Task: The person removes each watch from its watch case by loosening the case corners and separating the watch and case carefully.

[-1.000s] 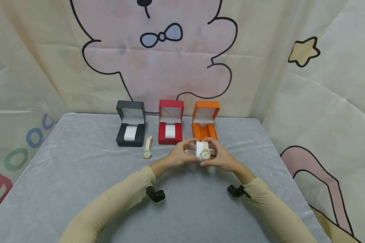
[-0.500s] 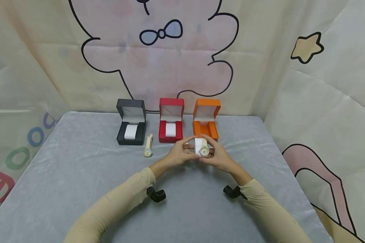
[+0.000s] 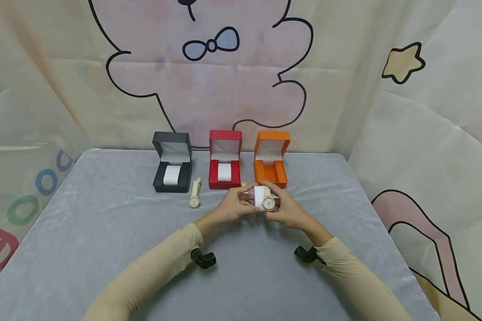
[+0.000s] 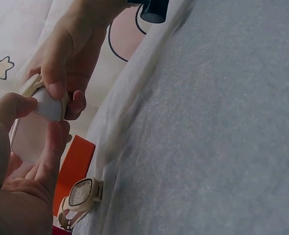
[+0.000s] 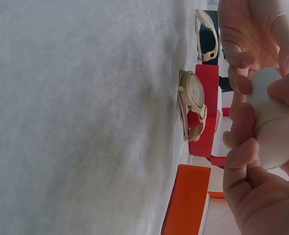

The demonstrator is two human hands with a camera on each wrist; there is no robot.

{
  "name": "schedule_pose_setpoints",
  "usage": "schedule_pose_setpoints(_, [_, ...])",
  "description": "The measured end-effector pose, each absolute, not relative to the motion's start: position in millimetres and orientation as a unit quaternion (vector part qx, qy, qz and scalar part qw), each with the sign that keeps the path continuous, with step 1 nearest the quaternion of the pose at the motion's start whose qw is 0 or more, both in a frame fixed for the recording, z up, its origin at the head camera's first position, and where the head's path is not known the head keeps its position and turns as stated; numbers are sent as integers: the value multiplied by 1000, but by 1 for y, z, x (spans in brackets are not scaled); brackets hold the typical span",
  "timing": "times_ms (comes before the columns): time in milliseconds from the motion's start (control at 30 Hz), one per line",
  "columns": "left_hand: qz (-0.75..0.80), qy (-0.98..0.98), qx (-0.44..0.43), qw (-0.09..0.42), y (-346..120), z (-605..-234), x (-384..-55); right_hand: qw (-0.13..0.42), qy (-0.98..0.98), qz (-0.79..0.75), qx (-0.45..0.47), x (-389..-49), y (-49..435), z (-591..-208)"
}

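Observation:
Both hands hold a white watch cushion (image 3: pixel 259 198) between them above the table, in front of the orange box. A cream-strapped watch (image 3: pixel 268 203) is wrapped around the cushion's right part, its dial facing me. My left hand (image 3: pixel 232 205) pinches the cushion's left end between thumb and fingers. On the other end, the fingers of my right hand (image 3: pixel 288 208) grip the cushion and watch strap. In the left wrist view, the right thumb presses on the cushion close to the strap. Another cream watch (image 5: pixel 194 90) lies near the red box, mostly hidden behind my left hand in the head view.
Three open watch boxes stand in a row at the back: black (image 3: pixel 172 178), red (image 3: pixel 225 174) and orange (image 3: pixel 281 174). White cushions sit in the black and red ones; the orange one shows its bare interior. A third cream watch (image 3: pixel 194 194) lies beside the black box.
Both hands have shifted slightly left with the cushion and watch. The right wrist has moved a little inward. The boxes and the watches on the table stay put.

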State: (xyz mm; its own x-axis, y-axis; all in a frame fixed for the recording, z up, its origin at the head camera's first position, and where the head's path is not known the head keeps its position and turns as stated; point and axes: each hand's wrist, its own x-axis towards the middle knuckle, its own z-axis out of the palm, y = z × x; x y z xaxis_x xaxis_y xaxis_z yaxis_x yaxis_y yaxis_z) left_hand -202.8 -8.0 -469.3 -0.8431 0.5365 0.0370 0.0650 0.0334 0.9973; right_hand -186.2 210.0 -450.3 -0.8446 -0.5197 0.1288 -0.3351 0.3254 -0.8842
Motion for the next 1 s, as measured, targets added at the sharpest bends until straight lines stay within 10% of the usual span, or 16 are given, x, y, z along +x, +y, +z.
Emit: schedule_pose_setpoints(1000, [677, 670, 244, 181, -16, -468, -200, 167, 749, -588, -257, -184, 211, -443])
